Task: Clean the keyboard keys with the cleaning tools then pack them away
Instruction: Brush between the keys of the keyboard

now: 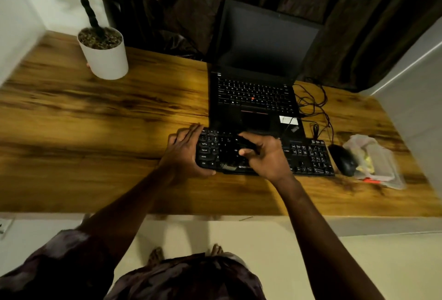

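Observation:
A black external keyboard (308,156) lies on the wooden desk (95,132) in front of a laptop. My left hand (185,151) grips the keyboard's left end, thumb under its front edge and fingers over the top. My right hand (265,156) hovers over the middle keys and pinches a small dark cleaning tool (246,143); its tip is blurred and hard to make out. A clear plastic pouch (375,161) with yellowish contents lies at the right, beside the mouse.
An open black laptop (256,94) stands right behind the keyboard. A black mouse (343,159) sits at the keyboard's right end, with cables (313,106) looped behind it. A white plant pot (104,53) stands at the back left. Dark curtains hang behind the desk.

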`<state>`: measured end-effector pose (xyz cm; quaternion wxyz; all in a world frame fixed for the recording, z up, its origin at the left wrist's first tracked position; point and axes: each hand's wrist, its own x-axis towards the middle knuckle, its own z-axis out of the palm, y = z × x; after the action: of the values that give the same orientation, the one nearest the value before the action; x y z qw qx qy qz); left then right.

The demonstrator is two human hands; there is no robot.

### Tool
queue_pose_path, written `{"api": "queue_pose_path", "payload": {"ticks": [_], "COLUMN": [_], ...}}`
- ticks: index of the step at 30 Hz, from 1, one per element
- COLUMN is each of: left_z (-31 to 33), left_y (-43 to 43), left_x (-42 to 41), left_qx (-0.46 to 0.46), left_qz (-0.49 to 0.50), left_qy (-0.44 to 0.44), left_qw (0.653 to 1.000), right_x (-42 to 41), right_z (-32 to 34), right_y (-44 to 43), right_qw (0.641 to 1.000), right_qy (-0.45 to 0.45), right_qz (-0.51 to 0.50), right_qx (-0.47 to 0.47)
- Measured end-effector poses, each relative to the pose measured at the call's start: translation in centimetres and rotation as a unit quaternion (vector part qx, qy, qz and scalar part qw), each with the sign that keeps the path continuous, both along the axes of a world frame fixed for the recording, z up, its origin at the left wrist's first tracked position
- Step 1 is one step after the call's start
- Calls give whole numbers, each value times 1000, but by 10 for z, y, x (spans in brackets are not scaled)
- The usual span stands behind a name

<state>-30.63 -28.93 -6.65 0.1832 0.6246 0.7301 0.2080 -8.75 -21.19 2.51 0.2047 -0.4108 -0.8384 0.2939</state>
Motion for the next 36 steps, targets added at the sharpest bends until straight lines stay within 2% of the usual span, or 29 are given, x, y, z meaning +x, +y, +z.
{"api": "queue_pose_path", "payload": {"ticks": [6,11,15,20,26,31,36], "left_z": [1,-13,-19,-27,-20,-22,-31], "left_y": [4,3,1,-16,4,15,17], "left_x": [1,4,35,91,150,183,185], "left_qx": [-6,-17,-16,62,91,86,90], "left_qz": [3,1,42,92,26,27,51], "left_qy": [-11,2,65,108,188,165,174], "left_qw": [1000,1000,997,988,978,982,979], "right_x": [62,63,61,99,110,128,180], "right_z": [5,-2,-7,-11,-18,-16,-7], "right_y": [24,20,22,43,49,56,78], "right_qw": [998,999,998,998,998,999,999], "right_qy": [-50,-33,11,-12,-4,-12,-40], "right_qz": [-43,-15,42,9,21,31,-26], "right_qx": [5,-23,-40,-55,-57,-40,-20]}}
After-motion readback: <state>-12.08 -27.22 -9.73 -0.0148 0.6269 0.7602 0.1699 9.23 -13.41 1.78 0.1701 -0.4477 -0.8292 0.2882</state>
